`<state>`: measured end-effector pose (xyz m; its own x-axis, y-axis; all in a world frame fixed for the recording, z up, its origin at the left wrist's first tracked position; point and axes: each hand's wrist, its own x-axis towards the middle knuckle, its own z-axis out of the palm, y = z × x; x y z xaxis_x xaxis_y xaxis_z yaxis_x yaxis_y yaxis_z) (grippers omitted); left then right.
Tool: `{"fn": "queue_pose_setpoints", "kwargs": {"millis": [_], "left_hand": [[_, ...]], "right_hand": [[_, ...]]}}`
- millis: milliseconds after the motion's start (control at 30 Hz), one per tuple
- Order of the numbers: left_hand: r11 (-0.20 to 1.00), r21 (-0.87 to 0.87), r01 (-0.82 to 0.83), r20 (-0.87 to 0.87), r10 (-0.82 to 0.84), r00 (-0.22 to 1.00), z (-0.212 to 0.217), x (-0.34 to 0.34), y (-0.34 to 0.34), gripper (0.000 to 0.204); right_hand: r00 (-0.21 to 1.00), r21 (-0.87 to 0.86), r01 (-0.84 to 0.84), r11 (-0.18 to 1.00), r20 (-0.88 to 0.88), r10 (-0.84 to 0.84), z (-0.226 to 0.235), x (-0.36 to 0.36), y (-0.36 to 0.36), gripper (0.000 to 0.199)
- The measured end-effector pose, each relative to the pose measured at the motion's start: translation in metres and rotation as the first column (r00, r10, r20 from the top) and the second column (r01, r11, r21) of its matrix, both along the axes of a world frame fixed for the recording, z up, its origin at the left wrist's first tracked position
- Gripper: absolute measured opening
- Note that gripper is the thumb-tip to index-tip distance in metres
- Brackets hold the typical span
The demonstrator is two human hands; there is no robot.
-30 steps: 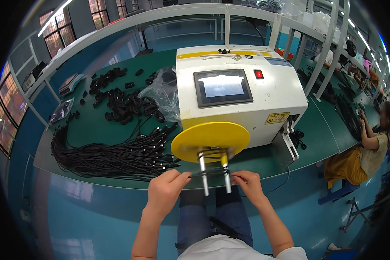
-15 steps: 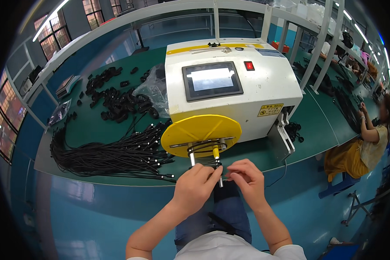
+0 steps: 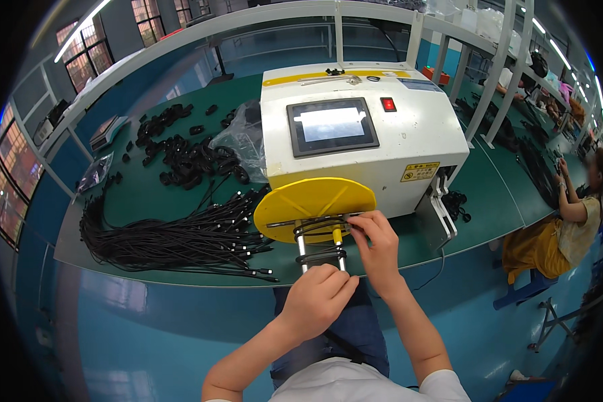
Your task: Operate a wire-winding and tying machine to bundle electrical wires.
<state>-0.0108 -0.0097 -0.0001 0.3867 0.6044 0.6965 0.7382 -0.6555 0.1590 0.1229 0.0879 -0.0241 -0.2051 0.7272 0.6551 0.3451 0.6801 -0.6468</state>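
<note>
A yellow disc [image 3: 315, 194] on the front of a white machine [image 3: 365, 161] carries two metal posts that point towards me. Black cable [image 3: 320, 256] loops around both posts, with more turns close to the disc. My right hand [image 3: 378, 249] is closed, thumb and forefinger pinched on the cable beside the disc's right edge. At the near ends of the posts, my left hand [image 3: 318, 300] is closed with its fingers curled; whatever is between them is hidden. One post has a yellow sleeve [image 3: 337, 234].
Left of the disc lies a large bundle of black cables [image 3: 161, 234] on the green table [image 3: 147, 120]. Several black coiled pieces [image 3: 191, 161] and a clear plastic bag [image 3: 244, 144] sit behind. At the far right a seated person [image 3: 576, 208] handles cables.
My right hand has gone up and inward to the disc. My left hand has slid down towards me, uncovering the cable turns on the posts.
</note>
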Motion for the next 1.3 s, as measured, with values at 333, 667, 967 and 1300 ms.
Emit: {"fn": "queue_pose_setpoints", "kwargs": {"millis": [333,667,967,1300], "left_hand": [[0.906,-0.385,0.173,-0.212,-0.27,0.939,0.014,-0.003,-0.025,0.013],[0.492,-0.705,0.511,0.263,-0.489,0.832,0.031,-0.043,-0.064,0.01],[0.166,-0.53,0.832,0.65,-0.55,0.524,0.007,-0.041,-0.047,0.014],[-0.178,-0.099,0.979,0.83,-0.557,-0.017,0.004,-0.039,-0.024,0.017]], "right_hand": [[0.992,-0.022,-0.105,0.994,0.061,0.106,0.008,0.004,0.009,0.019],[0.977,0.099,-0.095,0.991,0.201,0.073,0.017,0.007,0.01,0.014],[0.951,0.139,-0.14,0.98,0.295,0.094,0.023,0.006,0.013,0.014],[0.892,0.06,-0.192,0.98,0.428,0.149,0.04,0.013,0.004,0.015]]}}
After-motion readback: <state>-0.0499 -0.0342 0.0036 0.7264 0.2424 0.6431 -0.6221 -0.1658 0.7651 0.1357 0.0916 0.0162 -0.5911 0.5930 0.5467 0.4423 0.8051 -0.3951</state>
